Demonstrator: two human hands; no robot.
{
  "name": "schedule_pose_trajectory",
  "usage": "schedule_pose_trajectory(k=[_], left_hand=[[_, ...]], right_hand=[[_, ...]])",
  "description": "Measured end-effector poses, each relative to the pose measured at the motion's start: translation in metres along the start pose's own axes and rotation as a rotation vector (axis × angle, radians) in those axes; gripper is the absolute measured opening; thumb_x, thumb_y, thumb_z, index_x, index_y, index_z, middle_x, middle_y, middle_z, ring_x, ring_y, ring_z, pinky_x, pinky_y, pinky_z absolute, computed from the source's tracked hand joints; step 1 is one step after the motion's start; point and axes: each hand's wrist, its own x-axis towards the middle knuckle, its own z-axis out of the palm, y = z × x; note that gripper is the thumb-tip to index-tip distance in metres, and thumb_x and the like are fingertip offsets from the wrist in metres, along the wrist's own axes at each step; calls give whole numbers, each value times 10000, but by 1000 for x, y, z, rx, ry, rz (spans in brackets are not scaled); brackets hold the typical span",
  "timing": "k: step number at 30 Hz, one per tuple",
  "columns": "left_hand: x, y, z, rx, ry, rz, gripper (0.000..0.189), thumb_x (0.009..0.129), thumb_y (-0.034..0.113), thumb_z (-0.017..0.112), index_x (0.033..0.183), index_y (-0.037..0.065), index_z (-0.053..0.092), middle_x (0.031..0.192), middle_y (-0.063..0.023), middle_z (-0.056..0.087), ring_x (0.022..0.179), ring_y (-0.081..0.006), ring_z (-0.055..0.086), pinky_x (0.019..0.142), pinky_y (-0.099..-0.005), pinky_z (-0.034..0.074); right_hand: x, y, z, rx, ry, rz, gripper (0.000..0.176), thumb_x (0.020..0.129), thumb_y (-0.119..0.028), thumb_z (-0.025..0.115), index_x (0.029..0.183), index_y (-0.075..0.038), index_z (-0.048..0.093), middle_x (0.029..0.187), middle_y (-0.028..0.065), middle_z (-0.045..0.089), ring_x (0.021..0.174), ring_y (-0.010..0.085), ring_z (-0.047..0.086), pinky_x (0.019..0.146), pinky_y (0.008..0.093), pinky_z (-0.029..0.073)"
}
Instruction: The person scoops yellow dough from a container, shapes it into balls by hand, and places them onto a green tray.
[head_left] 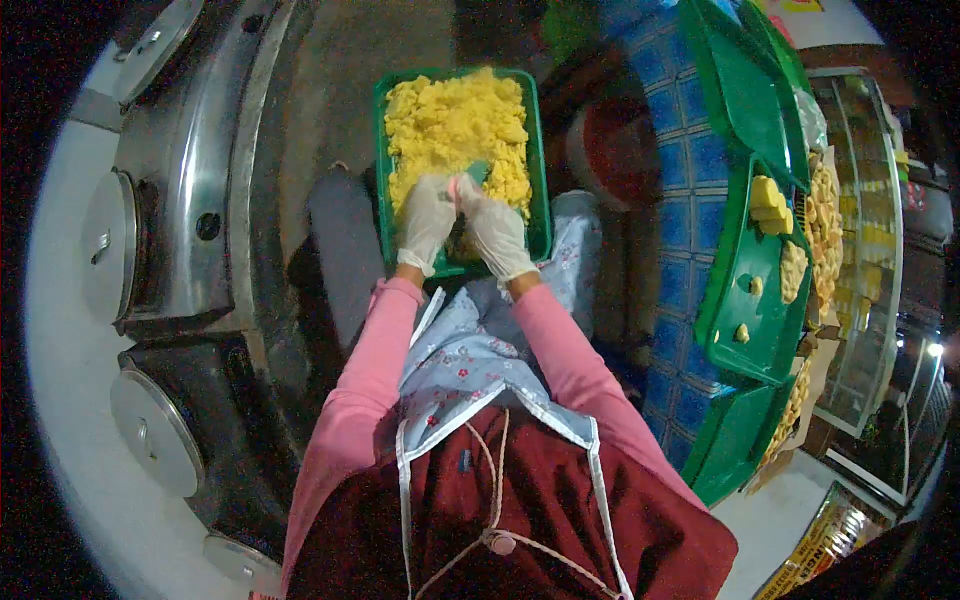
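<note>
A green tray (541,165) between my knees holds a heap of crumbly yellow mash (455,115). Over its near half, my left hand (428,222) and my right hand (494,232) meet, both in thin whitish gloves. The fingers of each are closed and pressed together. A small pinkish bit shows where the fingertips join; I cannot tell what they hold. Just beyond the fingers a patch of green shows amid the yellow. Most of the tray's near end is hidden by my wrists.
On the left stand metal vessels with round lids (155,432). To the right, blue tiles (677,205) face a counter with green trays (740,330), one bearing yellow pieces (768,206) and pale dough lumps (793,272). Behind these is a glass case (862,250). A red tub (615,150) sits beyond my right knee.
</note>
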Motion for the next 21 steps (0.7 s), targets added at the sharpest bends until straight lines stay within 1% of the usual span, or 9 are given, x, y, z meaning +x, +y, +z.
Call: schedule_pose_trajectory(k=[3, 6, 7, 10, 11, 13, 16, 17, 21], left_hand=[[2, 0, 1, -117, 18, 3, 344, 875, 242, 702, 1076, -25, 621, 1002, -220, 694, 945, -362, 669, 804, -415, 511], [2, 0, 5, -141, 21, -15, 396, 875, 242, 708, 1125, -50, 612, 1023, -222, 698, 961, -334, 678, 813, -397, 516], [-3, -3, 2, -122, 25, -21, 417, 876, 244, 709, 1143, -59, 608, 1031, -223, 698, 966, -325, 679, 815, -392, 517], [-1, -2, 0, -140, -32, 54, 363, 857, 157, 679, 1171, -22, 640, 1042, -234, 685, 963, -337, 667, 820, -397, 523], [3, -1, -2, 20, -53, 219, 340, 840, 124, 666, 1156, -2, 657, 1032, -236, 677, 962, -345, 659, 823, -404, 524], [9, 13, -15, 344, -99, 540, 325, 805, 57, 640, 1126, 36, 690, 1011, -240, 662, 961, -361, 642, 827, -417, 527], [15, 31, -17, 481, -253, 407, 338, 756, 3, 611, 1067, 78, 721, 994, -235, 629, 973, -396, 612, 840, -448, 522], [20, 19, -12, 485, -261, 427, 327, 753, 41, 659, 1074, 75, 710, 992, -221, 614, 973, -409, 612, 840, -461, 519], [5, -3, -12, 452, -123, 373, 497, 660, 180, 799, 1138, 83, 702, 979, -184, 616, 967, -370, 574, 873, -450, 471]], right_hand=[[1, -6, -3, 153, 44, 2, 352, 1053, -375, 347, 1255, -221, 592, 844, 186, 699, 748, 389, 679, 614, 520, 491], [-6, -2, -4, 92, 31, -35, 336, 1051, -382, 354, 1221, -223, 596, 829, 184, 697, 742, 387, 680, 611, 517, 492], [-7, -2, -10, 120, -82, -28, 330, 1023, -324, 434, 1319, -211, 526, 790, 187, 681, 730, 393, 678, 596, 514, 504], [-16, 1, -24, -63, -160, 2, 372, 1033, -440, 404, 1258, -216, 598, 801, 187, 687, 755, 397, 678, 626, 510, 507], [-21, 8, -28, -30, -145, 21, 410, 1023, -498, 411, 1163, -209, 665, 817, 190, 693, 774, 404, 675, 660, 506, 506], [-31, 26, -25, -27, -96, -25, 395, 1027, -460, 410, 1117, -161, 652, 756, 179, 682, 723, 386, 679, 609, 487, 502], [-46, 14, -58, -46, 49, -114, 348, 1013, -370, 460, 1113, -99, 653, 709, 171, 666, 670, 360, 676, 558, 463, 497], [-47, 10, -60, -66, 114, -113, 331, 1013, -351, 463, 1110, -99, 655, 704, 167, 667, 657, 353, 675, 550, 464, 495], [-36, 5, -33, -181, 117, 0, 312, 1032, -271, 417, 1225, -170, 640, 725, 171, 674, 686, 346, 679, 562, 482, 483]])
